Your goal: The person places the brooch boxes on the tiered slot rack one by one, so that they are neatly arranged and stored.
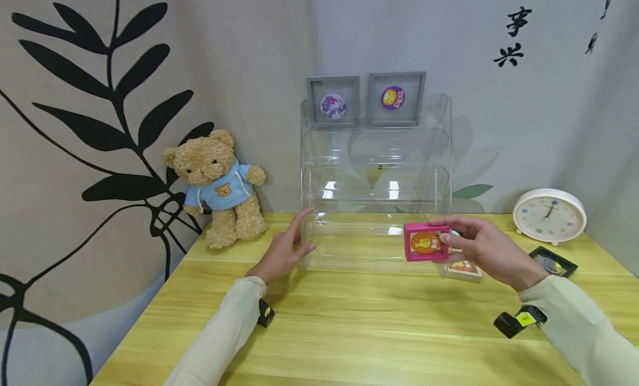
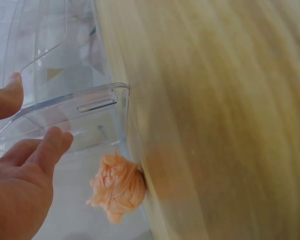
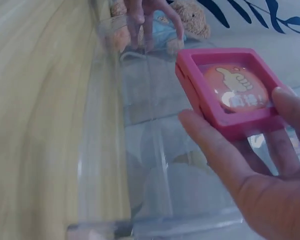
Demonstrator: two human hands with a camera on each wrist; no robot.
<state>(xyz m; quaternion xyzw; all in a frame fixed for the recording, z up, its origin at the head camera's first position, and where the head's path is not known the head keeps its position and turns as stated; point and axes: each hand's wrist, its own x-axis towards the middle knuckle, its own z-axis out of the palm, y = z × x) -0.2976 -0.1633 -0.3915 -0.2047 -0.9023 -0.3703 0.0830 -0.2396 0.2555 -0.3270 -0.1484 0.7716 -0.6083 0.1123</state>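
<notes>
A pink square frame with an orange round thumbs-up badge inside is held by my right hand, in front of the lower right of a clear tiered display rack. In the right wrist view the thumb and fingers pinch the frame by its edges, badge face outward. My left hand is at the rack's left side with thumb and fingers spread. The left wrist view shows its fingertips right at the clear side panel.
Two grey framed badges stand on the rack's top tier. A teddy bear in a blue top sits at left. Right of the rack are a cream frame, a black frame and a white clock.
</notes>
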